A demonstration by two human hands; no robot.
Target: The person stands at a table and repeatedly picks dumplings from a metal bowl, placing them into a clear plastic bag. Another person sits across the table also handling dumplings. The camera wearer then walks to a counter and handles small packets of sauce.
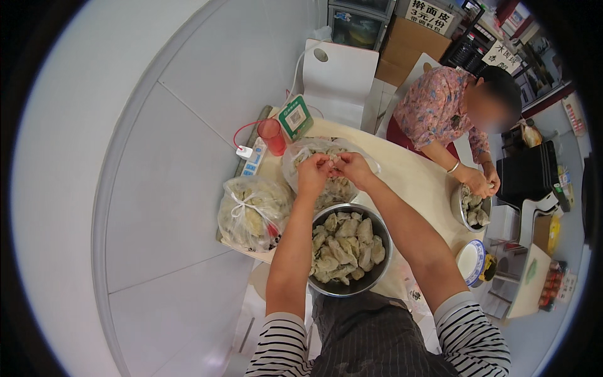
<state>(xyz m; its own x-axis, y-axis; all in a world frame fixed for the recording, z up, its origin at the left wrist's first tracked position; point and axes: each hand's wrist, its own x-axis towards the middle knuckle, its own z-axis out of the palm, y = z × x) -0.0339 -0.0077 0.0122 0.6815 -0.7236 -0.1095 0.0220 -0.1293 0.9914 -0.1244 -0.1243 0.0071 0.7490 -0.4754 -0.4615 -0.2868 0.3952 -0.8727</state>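
Observation:
My left hand (313, 174) and my right hand (353, 169) meet with their fingertips pinched together on a small pale lumpy food piece (333, 159). Both are over an open clear plastic bag (370, 164) that holds similar pieces. Closer to me stands a steel bowl (387, 251), filled with pale greenish, irregular food pieces (344, 245) whose exact kind I cannot tell. It sits between my forearms at the table's near edge. A second clear bag (254, 213), tied in a knot on top and full, lies left of my left forearm.
A red cup (271, 137), a green code stand (295, 117) and a power strip (253, 158) line the table's left end. Across the table (408, 169), a co-worker (440, 107) handles pieces over another steel bowl (461, 210). A blue-rimmed bowl (471, 261) stands at the right.

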